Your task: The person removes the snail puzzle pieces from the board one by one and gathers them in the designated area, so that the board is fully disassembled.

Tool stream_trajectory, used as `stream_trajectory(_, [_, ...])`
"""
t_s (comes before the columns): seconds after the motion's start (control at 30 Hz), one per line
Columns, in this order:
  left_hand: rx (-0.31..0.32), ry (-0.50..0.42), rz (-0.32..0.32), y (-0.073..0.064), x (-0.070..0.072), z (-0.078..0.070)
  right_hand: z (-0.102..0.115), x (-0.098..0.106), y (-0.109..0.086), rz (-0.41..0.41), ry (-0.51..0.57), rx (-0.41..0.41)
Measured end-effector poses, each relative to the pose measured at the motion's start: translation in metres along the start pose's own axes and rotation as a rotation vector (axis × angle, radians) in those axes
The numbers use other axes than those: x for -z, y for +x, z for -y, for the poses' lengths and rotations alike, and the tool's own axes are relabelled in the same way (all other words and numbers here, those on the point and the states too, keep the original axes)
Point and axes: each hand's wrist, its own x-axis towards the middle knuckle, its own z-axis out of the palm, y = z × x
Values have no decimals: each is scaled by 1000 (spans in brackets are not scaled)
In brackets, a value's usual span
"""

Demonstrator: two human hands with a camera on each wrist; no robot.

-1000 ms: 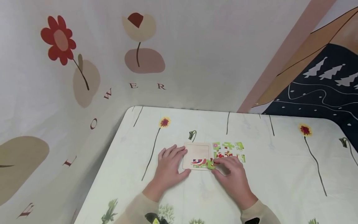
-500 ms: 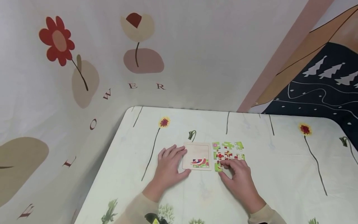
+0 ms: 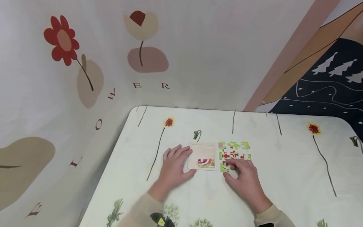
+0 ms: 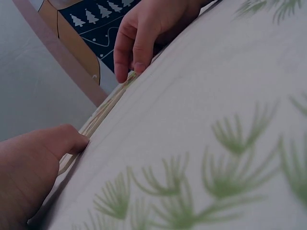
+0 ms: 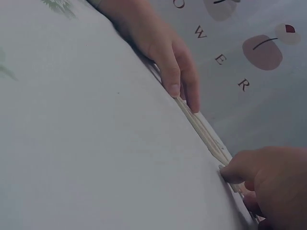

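Note:
In the head view, a square wooden puzzle tray (image 3: 201, 153) lies on the table with a few joined picture pieces (image 3: 206, 162) in its lower right part. My left hand (image 3: 175, 164) rests along the tray's left side, fingers spread and fairly straight, thumb at the lower left corner. Right of the tray are loose jigsaw pieces (image 3: 233, 145) in rows. My right hand (image 3: 244, 175) pinches a green puzzle piece (image 3: 223, 168) between thumb and index finger at the lower left of those rows. The right hand partly covers the pieces behind it.
A white cloth (image 3: 283, 176) with printed flowers covers the table. Behind it hangs a light curtain (image 3: 204, 63) with flower prints and letters, and a dark panel with white trees (image 3: 320, 91) at the right.
My right hand has moved right from the tray's lower right corner, taking the green piece to the loose pieces. Over the last half second both hands have stayed nearly still; the head view shifted slightly.

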Motion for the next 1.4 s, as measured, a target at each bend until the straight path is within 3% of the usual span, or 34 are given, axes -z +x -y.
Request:
stream_trajectory(0.17, [9, -8, 18, 0, -2, -4, -4, -2, -1, -29, -15, 65])
stream_trajectory(0.4, [2, 16, -3, 0, 0, -1, 3, -17, 8, -71, -27, 282])
stream_trajectory(0.6, [0, 11, -2, -1, 1, 1, 17, -33, 16, -11, 54, 338])
stream_trajectory(0.73, [0, 3, 0, -1, 1, 1, 27, -44, 20, -4, 1, 327])
stream_trajectory(0.93, [-23, 21, -30, 0, 0, 0, 34, -54, 22, 15, -117, 244])
stream_trajectory(1.17, [5, 8, 8, 0, -1, 0, 37, -56, 20, 24, -120, 180])
stream_trajectory(1.4, [3, 3, 2, 0, -2, 0, 43, -55, 20, 62, -139, 124])
